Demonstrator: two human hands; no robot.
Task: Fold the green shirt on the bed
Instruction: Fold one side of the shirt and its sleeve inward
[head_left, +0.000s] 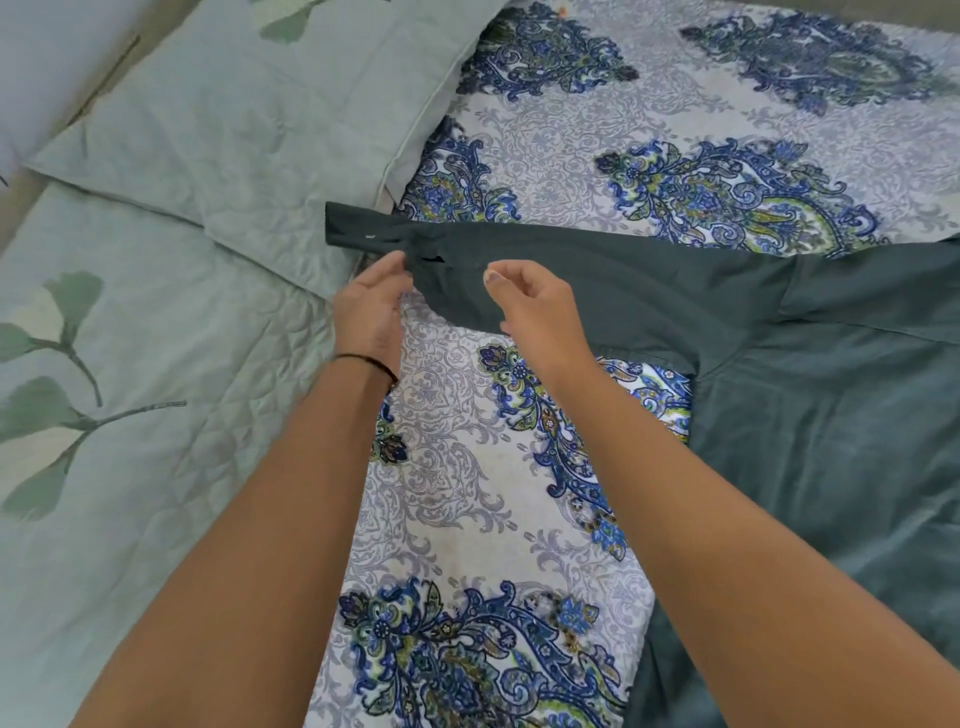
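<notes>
Bedding fills the frame: one patterned sheet (519, 493) in blue paisley through the centre and upper right, one pale green quilt (130, 467) down the left, one matching pillow (249, 130) at upper left.

Item: one green shirt (831, 415), lying flat on the sheet at the right of the frame, body running off the right edge. One sleeve (597, 280) extends from it; its long axis runs right to left across the middle of the frame, ending in one cuff (358, 231) that just reaches the pillow's lower corner.

Hands, two, both at the cuff end of the sleeve. My left hand (371, 306) sits at the sleeve's lower edge just right of the cuff, thumb and fingers closed on the cloth there. My right hand (535, 306) lies beside it toward the shirt body, fingers curled and loosely together, lower fingers touching the sleeve's bottom edge; whether they actually pinch it I cannot tell. One dark band (369, 364) on the left wrist.

Judgement: the shirt body lies to the right of both hands, so the sleeve would be carried rightward along its own axis onto it; left hand is nearer the cuff, right nearer the shoulder.
</notes>
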